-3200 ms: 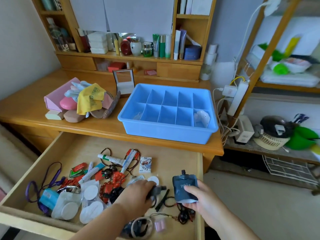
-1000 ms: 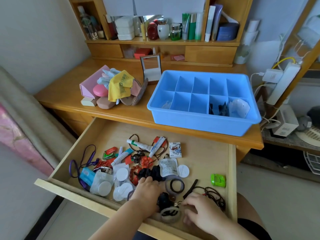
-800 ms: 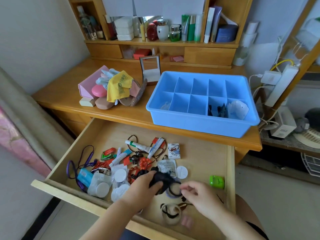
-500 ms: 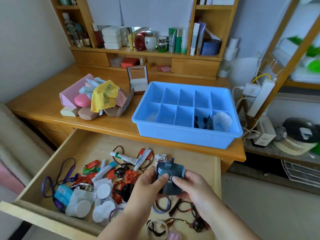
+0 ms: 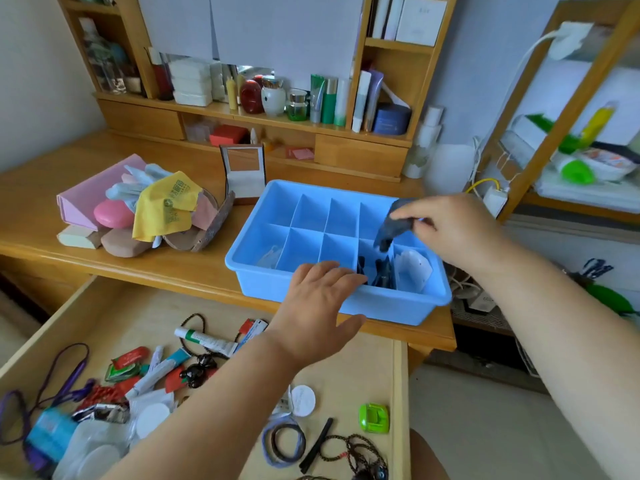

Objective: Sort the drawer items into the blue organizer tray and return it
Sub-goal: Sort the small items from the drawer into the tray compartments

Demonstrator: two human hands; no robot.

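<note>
Item: blue tray [image 5: 346, 304], divided into small compartments, standing on the desk [image 5: 194, 268] just behind the open drawer [image 5: 346, 355] so that things can go straight up from one into the other. Right hand [image 5: 450, 230]: we hold a dark pouch [image 5: 393, 226] pinched by its top between thumb and fingertips, hanging spout down over the near row toward the tray's right end; that grip looks chosen for lowering it in upright beside the dark pouches [image 5: 377, 271] already standing in the compartment below. Next cell to the right: a clear packet [image 5: 414, 270]. Near left cell: something clear, too faint to name. Remaining cells appear empty. Left hand [image 5: 322, 306]: open, fingers spread, holding nothing, fingertips at the tray's near rim, we judge to steady it during the drop, though we cannot tell whether they touch. Drawer contents not yet sorted: tubes [image 5: 204, 341], red packets [image 5: 130, 358], round white lids [image 5: 303, 396], hair ties [image 5: 284, 443], a green clip [image 5: 374, 417], a purple strap [image 5: 65, 375], beaded cords [image 5: 360, 452]. We reckon the sorting is at an early stage and the tray's return some way off.
</note>
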